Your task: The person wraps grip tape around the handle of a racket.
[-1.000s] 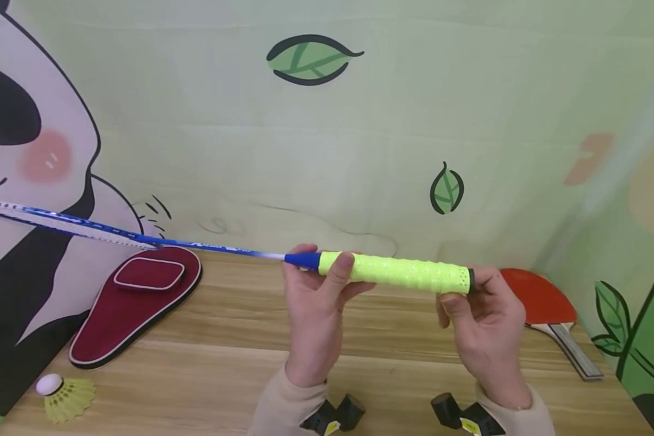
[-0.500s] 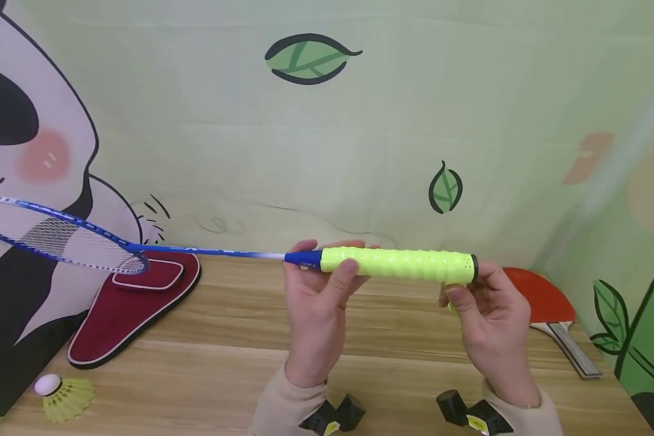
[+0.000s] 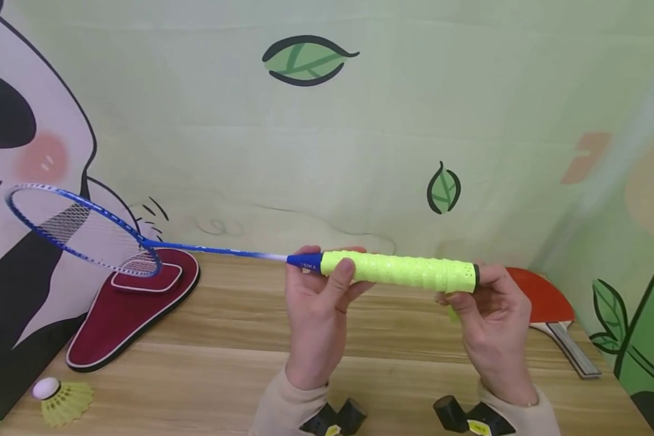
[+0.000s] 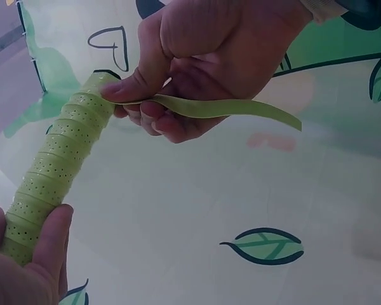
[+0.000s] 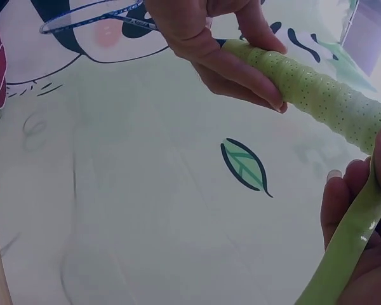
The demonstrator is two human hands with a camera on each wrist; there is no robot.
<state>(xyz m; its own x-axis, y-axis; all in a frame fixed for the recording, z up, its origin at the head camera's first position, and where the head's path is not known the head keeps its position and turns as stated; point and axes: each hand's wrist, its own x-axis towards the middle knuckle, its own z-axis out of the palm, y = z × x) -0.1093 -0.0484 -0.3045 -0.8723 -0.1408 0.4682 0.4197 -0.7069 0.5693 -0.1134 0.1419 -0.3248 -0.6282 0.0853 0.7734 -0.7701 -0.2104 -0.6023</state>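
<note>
A blue badminton racket (image 3: pixel 223 250) is held level above the table, its head at the left. Neon yellow-green overgrip tape (image 3: pixel 403 271) wraps its handle in overlapping turns. My left hand (image 3: pixel 317 327) grips the handle beside the blue cone, thumb on the front. At the black butt end, my right hand (image 3: pixel 496 339) pinches the tape against the handle between thumb and fingers. A loose tail of tape (image 4: pixel 241 108) trails from that pinch in the left wrist view; the right wrist view shows the tape tail (image 5: pixel 346 254) hanging past the right hand's fingers.
A maroon paddle case (image 3: pixel 125 315) lies at the table's left, behind a yellow shuttlecock (image 3: pixel 65 399). At the right rests a red table tennis paddle (image 3: pixel 542 297), partly behind the right hand. A printed cloth backdrop (image 3: pixel 305 151) stands behind the wooden table (image 3: pixel 207 387).
The racket has rolled about its length: its head was nearly edge-on and now shows its strings, fully in view. The right hand has shifted slightly right, still at the butt end.
</note>
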